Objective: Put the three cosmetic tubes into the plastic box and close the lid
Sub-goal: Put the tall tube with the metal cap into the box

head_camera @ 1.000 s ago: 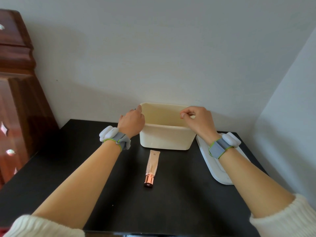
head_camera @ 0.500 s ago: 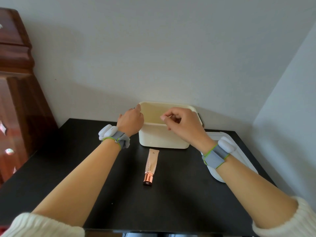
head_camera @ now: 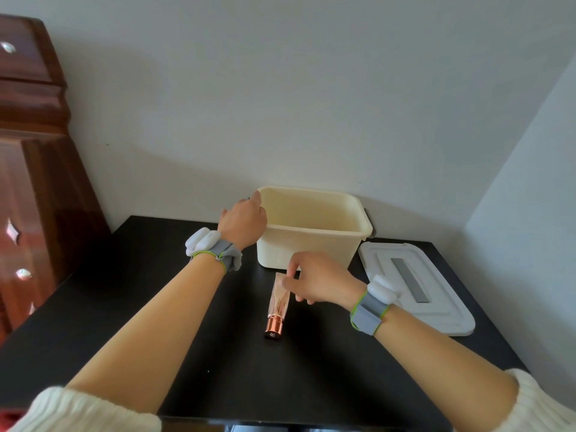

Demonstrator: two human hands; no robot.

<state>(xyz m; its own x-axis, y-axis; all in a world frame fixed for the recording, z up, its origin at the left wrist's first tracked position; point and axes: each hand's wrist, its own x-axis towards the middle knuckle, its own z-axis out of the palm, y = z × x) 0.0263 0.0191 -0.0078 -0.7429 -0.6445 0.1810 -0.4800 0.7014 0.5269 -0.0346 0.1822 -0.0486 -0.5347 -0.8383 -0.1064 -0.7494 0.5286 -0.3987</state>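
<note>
A cream plastic box (head_camera: 299, 247) stands open at the back of the black table; its floor is hidden from this angle. My left hand (head_camera: 244, 224) holds the box's left rim. One pink cosmetic tube (head_camera: 279, 302) with a copper cap lies in front of the box, cap toward me. My right hand (head_camera: 314, 280) is at the tube's flat far end, thumb and fingers pinched on its edge, and the tube rests on the table. No other tubes are visible.
The white lid (head_camera: 414, 285) with a grey strip lies flat on the table, right of the box. A dark wooden cabinet (head_camera: 34, 182) stands at the left. Walls close in behind and at the right. The black table (head_camera: 156, 307) reaches to the near edge.
My right hand came away from the box's rim, moved left and down toward me, and now pinches the far end of the tube. My left hand stayed on the box.
</note>
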